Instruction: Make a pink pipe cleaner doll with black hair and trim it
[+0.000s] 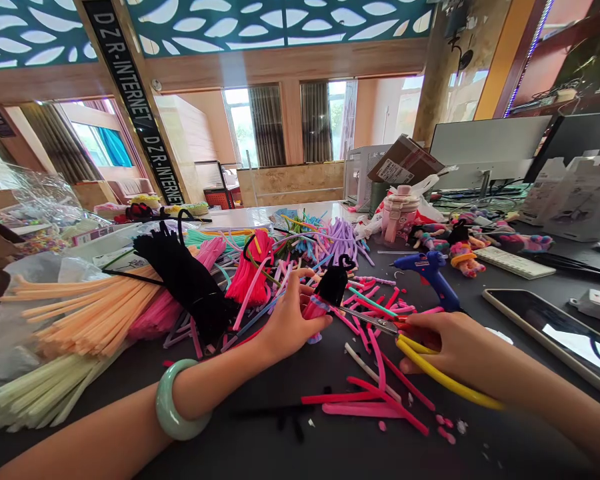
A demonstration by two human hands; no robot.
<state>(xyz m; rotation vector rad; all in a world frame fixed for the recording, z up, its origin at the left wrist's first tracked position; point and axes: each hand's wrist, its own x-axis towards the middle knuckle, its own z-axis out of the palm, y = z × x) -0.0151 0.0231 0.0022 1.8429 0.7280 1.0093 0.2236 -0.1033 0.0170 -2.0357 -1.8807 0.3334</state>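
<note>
My left hand (291, 321) is closed round a small pipe-cleaner doll (330, 288) with a black top, a curled black tip and a pink and lilac lower part. In my right hand (447, 343) is a pair of scissors (375, 321) with yellow and red handles. Their blades point left and reach the doll's side; whether they touch it I cannot tell. Cut pink and red pipe cleaners (365, 407) lie on the dark table (260, 440) below my hands. A pale green bangle (167, 403) circles my left wrist.
Bundles of black (180, 273), peach (100, 307) and pale green pipe cleaners (40, 397) lie at left. A blue glue gun (430, 270) stands beyond my right hand. A phone (550, 333), a keyboard (515, 261), finished dolls (465, 250) and a pink jar (400, 217) are at right.
</note>
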